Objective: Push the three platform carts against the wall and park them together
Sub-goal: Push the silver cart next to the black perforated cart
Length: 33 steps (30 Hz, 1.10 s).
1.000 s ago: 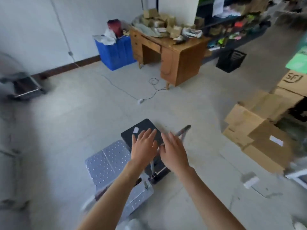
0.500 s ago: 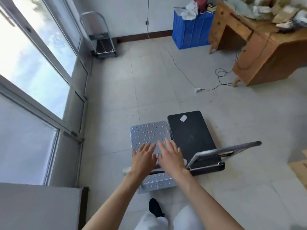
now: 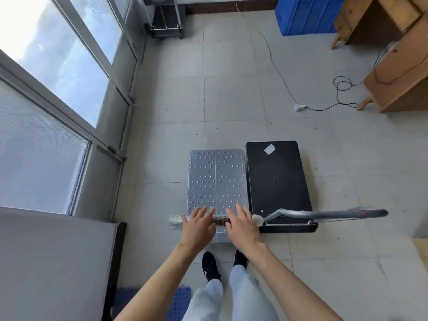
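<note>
A silver studded platform cart (image 3: 216, 181) stands just in front of me on the tiled floor. A black platform cart (image 3: 276, 179) sits against its right side, its grey handle (image 3: 324, 214) reaching out to the right. The third cart (image 3: 165, 22) is parked far ahead by the back wall, beside the windows. My left hand (image 3: 199, 225) and my right hand (image 3: 243, 225) rest palm-down on the silver cart's wrapped handle. The fingers are stretched forward and spread, not curled around the bar.
A window wall (image 3: 69, 89) runs along the left. A grey cabinet top (image 3: 53, 262) is at the lower left. A blue bin (image 3: 305, 15) and a wooden desk (image 3: 393, 54) stand at the back right. A cable with a plug (image 3: 300, 107) lies on the floor.
The view has swung left from the desk and boxes to the window side. Both near carts have turned and now point straight at the far wall, side by side.
</note>
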{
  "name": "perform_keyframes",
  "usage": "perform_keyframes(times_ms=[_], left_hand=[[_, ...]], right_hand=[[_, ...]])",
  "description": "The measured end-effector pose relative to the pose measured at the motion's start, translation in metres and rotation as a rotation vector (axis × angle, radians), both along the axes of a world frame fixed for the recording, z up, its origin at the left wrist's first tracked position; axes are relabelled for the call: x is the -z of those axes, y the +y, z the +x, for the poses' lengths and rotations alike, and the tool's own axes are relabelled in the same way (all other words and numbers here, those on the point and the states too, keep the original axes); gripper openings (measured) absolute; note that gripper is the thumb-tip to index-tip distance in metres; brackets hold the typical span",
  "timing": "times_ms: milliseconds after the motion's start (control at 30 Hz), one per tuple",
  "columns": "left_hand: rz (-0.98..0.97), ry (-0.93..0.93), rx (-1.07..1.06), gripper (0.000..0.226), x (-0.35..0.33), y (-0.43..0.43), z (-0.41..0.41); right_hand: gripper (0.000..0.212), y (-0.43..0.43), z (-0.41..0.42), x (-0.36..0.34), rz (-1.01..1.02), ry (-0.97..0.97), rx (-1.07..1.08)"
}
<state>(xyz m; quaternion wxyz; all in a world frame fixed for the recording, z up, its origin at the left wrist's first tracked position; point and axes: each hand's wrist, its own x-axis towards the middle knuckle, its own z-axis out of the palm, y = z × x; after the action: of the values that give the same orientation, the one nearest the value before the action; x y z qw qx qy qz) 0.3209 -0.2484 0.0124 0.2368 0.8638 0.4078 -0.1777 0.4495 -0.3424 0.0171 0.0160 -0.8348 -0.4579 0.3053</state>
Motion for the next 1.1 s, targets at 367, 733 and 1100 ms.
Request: perform_keyframes(times_ms=[367,733,1100], left_hand=[[-0.020,0.015,-0.054,0.032,0.038,0.011,-0.002],[0.024,-0.010,-0.071,0.025,0.047,0.031,0.013],[0.040,-0.018,-0.060,0.023,0.046,0.045,0.028]], right_hand=[[0.049,0.005,0.013,0.049,-0.105,0.014,-0.147],[0.040,0.027,0.032,0.053,-0.057,-0.025,-0.167],[0.038,0.042,0.045,0.057,-0.040,-0.007,-0.162]])
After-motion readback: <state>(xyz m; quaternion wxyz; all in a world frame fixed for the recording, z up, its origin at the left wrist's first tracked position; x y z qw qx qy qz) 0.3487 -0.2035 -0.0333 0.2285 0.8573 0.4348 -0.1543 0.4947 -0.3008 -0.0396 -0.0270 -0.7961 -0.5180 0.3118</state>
